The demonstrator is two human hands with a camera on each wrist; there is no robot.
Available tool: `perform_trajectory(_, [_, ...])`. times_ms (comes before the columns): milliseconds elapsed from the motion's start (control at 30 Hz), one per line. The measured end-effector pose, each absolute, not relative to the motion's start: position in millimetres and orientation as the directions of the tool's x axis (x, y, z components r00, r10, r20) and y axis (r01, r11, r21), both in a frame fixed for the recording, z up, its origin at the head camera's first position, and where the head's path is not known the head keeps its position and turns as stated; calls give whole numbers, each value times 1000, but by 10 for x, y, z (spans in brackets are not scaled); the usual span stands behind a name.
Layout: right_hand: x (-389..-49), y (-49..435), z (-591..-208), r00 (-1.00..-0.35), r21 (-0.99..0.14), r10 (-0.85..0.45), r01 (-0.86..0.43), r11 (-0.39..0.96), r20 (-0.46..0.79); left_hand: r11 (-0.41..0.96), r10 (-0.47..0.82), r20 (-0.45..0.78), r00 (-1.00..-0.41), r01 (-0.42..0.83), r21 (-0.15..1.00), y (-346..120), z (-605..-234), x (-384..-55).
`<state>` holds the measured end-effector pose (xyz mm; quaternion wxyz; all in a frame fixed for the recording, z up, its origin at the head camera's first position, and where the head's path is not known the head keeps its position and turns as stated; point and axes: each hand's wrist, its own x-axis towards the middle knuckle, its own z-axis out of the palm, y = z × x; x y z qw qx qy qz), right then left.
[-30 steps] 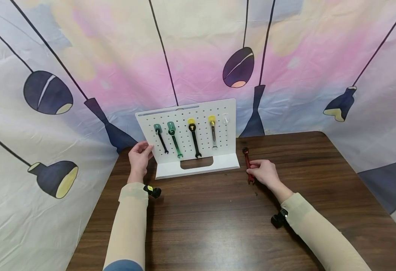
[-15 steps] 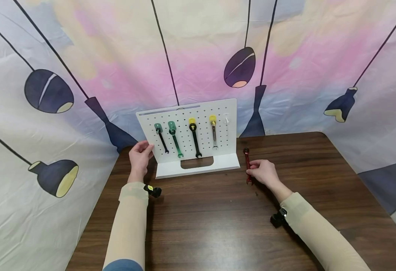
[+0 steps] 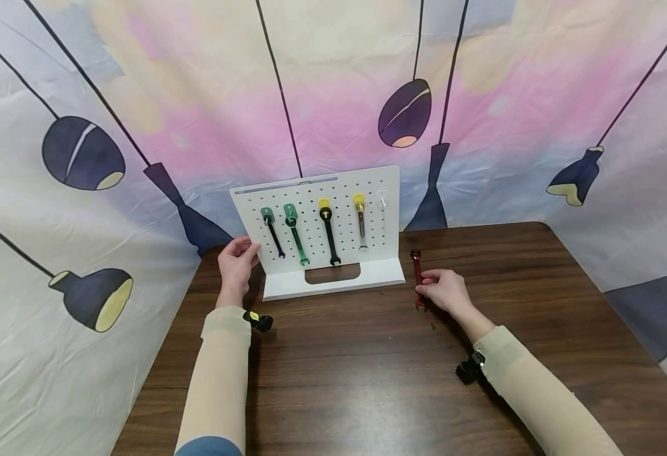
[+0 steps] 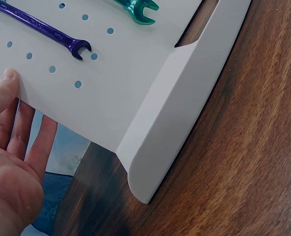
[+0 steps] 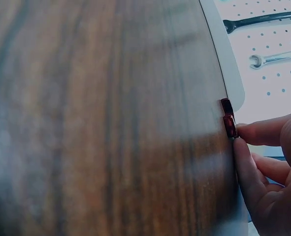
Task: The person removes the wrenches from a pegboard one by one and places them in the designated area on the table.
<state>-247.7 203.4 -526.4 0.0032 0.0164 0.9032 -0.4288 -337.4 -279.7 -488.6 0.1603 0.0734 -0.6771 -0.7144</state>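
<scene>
My left hand (image 3: pixel 234 266) grips the left edge of a white pegboard stand (image 3: pixel 339 183), thumb on the front and fingers behind, as the left wrist view shows. My right hand (image 3: pixel 446 291) pinches a red combination wrench (image 3: pixel 417 271) between thumb and fingers, right of the stand. Its ring end points toward the back and its open end toward me. On the board hang a dark purple wrench (image 4: pixel 42 28), a green wrench (image 3: pixel 297 240), a black wrench (image 3: pixel 330 239) and a silver wrench (image 3: pixel 362 229).
Green and yellow hooks bear the hung wrenches. A clear hook (image 3: pixel 381 201) at the board's upper right bears nothing. The stand rests near the back of a brown wooden table (image 3: pixel 333 373). Behind it hangs a printed cloth (image 3: pixel 333 82) with painted lamps.
The red wrench has turned slightly in my right hand, its near end swinging a little to the left. My left hand stays on the board's edge.
</scene>
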Motion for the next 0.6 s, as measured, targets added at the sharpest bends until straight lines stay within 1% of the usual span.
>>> perform_trajectory(367, [-2485,2049,-5252,-999,-793,14,33,608,-31,-30,-346,136,-928,156,987,-2781,-4904,-3385])
perform_trajectory(600, [-2495,2080,-5222,-995,-865,-7,84,494,-100,-44,-321,119,-940,141,989,-2796,-4886,-3384])
